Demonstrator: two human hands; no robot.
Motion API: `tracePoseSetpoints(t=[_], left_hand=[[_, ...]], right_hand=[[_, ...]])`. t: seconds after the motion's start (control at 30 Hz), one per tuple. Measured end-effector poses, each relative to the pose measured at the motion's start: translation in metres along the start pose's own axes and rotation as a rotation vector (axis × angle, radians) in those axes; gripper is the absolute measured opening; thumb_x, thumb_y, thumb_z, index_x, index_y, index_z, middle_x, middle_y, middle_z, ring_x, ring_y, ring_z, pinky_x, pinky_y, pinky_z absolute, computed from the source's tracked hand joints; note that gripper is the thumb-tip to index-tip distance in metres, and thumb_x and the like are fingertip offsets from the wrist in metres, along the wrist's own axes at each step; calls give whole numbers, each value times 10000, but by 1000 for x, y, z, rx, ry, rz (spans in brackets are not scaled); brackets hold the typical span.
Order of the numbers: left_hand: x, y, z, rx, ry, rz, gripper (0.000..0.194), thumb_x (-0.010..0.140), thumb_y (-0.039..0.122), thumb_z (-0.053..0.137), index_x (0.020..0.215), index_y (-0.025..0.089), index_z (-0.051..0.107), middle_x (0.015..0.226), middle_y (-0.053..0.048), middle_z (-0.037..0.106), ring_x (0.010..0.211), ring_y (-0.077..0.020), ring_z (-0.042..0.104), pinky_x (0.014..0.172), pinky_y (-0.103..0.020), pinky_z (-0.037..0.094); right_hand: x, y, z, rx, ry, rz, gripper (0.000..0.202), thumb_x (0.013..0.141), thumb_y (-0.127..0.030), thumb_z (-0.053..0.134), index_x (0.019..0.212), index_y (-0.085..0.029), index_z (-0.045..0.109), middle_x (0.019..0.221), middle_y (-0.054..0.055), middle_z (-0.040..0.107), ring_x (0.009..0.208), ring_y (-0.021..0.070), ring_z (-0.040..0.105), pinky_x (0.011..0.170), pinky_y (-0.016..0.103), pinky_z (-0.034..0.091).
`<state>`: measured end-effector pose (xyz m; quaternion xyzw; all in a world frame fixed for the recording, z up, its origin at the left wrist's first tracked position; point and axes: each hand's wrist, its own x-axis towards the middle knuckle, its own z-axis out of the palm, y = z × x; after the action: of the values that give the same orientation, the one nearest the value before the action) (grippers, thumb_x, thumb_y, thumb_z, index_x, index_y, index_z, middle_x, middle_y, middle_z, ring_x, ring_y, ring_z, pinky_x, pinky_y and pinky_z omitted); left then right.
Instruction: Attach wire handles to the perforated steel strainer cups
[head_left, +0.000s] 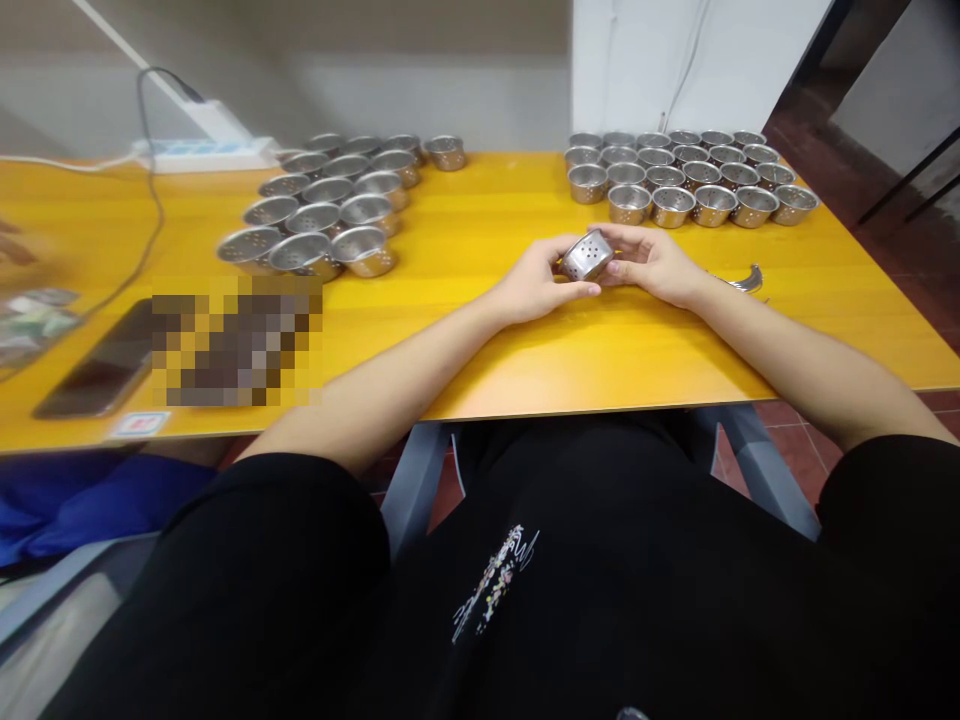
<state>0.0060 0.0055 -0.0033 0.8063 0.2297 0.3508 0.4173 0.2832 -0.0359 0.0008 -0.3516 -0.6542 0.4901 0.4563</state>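
Observation:
Between my two hands, above the table, is a small perforated metal cup (pixel 589 256), tilted so that its holed side shows. My left hand (pixel 536 278) grips it from the left, thumb along the lower edge. From the right, my right hand (pixel 646 262) holds the same cup with thumb and fingers. Rows of similar metal cups (pixel 715 205) stand upright beyond my right hand. A second group of such cups (pixel 363 250) stands to the left. By my right forearm lies a bundle of thin curved metal pieces (pixel 746 281), partly hidden by the arm.
The yellow table (pixel 495 375) has its front edge close to my body. At the left are a dark phone (pixel 101 360), a pixelated object (pixel 244 345), a small card (pixel 140 424) and a power strip (pixel 202 153) with cables. Another person's blurred hand (pixel 13 243) shows at the far left.

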Motion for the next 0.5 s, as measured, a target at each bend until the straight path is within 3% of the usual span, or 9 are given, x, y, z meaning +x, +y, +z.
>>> tracePoseSetpoints(t=[0.2,0.33,0.5], left_hand=[[1,6,-1,16,12,3,971,753,1023,1086,1219,193,899,1294,-157,946,1225,-374,849,1185,-521,707],[3,3,1,31,33,24,977,758,1040,1073,1235,208,888,1246,-149,917,1177,-363,829,1162,-547,704],[5,-2,3,3,95,35,1026,713,1092,1070,1231,235,852,1194,-120,874,1134,-354,828,1135,-574,706]], right_hand=[[-2,-2,2,10,6,10,985,718,-869,1229,1447,-290,905,1553,136,923,1508,434,862,1214,630,822],[-2,-2,1,-4,7,9,982,740,-879,1216,1466,-307,882,1536,132,915,1484,427,863,1204,647,826],[-1,-7,-2,-48,41,7,1037,675,-890,1234,1433,-297,849,1524,162,888,1511,460,826,1174,650,830]])
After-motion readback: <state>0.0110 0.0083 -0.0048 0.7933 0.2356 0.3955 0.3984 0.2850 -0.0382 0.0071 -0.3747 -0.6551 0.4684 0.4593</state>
